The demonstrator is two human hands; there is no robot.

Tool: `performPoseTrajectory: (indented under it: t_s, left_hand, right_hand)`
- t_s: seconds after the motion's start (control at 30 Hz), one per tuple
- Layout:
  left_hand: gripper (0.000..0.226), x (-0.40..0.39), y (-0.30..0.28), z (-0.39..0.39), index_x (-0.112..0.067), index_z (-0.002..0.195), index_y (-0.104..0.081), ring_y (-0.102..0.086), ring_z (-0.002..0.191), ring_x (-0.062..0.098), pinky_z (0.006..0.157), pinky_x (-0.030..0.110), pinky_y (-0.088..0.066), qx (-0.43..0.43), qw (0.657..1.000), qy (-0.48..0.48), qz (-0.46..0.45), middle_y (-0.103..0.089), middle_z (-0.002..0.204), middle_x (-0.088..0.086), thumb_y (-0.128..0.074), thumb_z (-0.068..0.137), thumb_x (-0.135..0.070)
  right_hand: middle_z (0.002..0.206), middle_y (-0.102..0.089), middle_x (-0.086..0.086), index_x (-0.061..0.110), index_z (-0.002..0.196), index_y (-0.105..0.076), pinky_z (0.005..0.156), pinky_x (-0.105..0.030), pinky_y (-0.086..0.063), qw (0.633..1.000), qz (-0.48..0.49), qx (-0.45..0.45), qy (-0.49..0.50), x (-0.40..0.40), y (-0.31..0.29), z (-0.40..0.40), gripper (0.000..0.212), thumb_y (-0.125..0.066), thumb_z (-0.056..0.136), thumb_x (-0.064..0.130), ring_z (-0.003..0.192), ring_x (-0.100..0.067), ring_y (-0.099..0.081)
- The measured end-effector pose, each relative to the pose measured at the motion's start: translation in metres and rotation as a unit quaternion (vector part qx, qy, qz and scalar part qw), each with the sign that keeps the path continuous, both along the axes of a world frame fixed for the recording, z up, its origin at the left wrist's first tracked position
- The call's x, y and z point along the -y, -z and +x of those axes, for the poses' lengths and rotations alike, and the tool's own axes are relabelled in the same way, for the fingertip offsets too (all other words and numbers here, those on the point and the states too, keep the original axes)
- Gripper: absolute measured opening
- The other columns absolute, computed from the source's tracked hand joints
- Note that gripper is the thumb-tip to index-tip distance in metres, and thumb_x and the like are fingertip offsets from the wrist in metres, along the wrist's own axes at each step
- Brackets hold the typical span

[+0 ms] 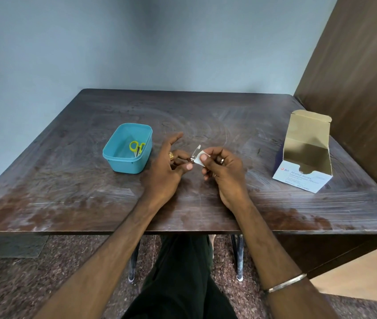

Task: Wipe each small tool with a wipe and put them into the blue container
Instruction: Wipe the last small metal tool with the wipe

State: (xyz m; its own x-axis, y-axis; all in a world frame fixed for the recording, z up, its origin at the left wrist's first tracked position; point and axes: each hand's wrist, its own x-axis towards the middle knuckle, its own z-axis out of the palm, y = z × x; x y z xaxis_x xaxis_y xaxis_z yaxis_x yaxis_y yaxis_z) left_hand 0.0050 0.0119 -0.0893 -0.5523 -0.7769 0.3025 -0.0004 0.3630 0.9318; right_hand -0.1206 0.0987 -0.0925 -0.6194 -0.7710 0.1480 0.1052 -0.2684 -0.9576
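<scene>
My left hand (pixel 168 168) pinches a small silver nail clipper (pixel 195 153) by its lower end, above the middle of the table. My right hand (pixel 223 168) holds a small white wipe (pixel 200 158) pressed against the clipper's side. To the left stands the blue container (pixel 116 155), open, with yellow-handled scissors (pixel 136 148) lying inside it. Both hands hover just right of the container.
An open white box of alcohol swabs (pixel 303 173) stands at the table's right side, flap up. The dark wooden table (pixel 67 199) meets a wall at the back and a brown panel (pixel 355 77) at the right. My legs show below the front edge.
</scene>
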Motion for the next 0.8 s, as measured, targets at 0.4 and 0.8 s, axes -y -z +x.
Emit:
performPoseTrajectory:
  t_s: [0.4, 0.8]
  left_hand:
    - [0.075, -0.003, -0.003, 0.0, -0.036, 0.14, -0.043, -0.067, 0.093, 0.003, 0.088, 0.022, -0.05, 0.026, 0.998, 0.015, -0.047, -0.073, 0.09, -0.008, -0.07, 0.081, 0.004]
    - [0.017, 0.008, 0.002, 0.002, -0.012, 0.09, -0.068, -0.067, 0.076, 0.013, 0.065, 0.022, -0.053, -0.08, 0.984, 0.046, 0.154, -0.072, 0.082, 0.003, -0.073, 0.081, 0.002]
  right_hand:
    - [0.067, -0.067, -0.006, 0.002, 0.094, -0.07, 0.044, -0.025, -0.042, 0.999, 0.031, -0.033, -0.009, 0.0, 0.0, 0.0, 0.007, -0.07, 0.092, 0.009, 0.049, -0.013, -0.053]
    - [0.082, -0.07, -0.008, 0.009, 0.094, -0.067, 0.047, -0.026, -0.043, 0.999, -0.005, -0.01, -0.034, -0.002, 0.002, -0.001, 0.015, -0.055, 0.101, 0.008, 0.056, -0.015, -0.06]
